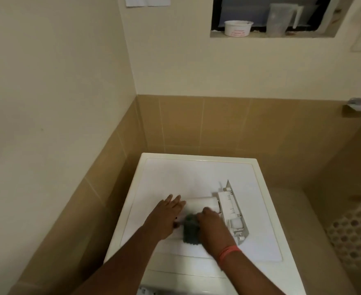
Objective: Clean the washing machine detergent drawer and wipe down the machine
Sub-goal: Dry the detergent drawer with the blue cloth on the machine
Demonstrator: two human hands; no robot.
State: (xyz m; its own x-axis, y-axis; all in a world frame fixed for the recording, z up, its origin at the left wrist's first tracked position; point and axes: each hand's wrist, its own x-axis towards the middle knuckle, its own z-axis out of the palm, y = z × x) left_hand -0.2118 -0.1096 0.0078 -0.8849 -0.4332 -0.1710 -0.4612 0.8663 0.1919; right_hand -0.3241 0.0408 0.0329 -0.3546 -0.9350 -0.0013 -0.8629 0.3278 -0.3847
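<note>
The white detergent drawer [231,211] lies on top of the white washing machine [171,177], its front panel standing at the right and its rounded body pointing left. My left hand [166,216] lies flat with straight fingers against the left end of the drawer body. My right hand [212,224] grips a dark green scrub pad [190,232] and presses it on the near side of the drawer. An orange band circles my right wrist.
A tiled wall runs close behind and left of the machine. Above, a window ledge holds a white tub [238,28] and a clear jug [281,19]. A low tiled ledge and mosaic floor [354,228] lie to the right.
</note>
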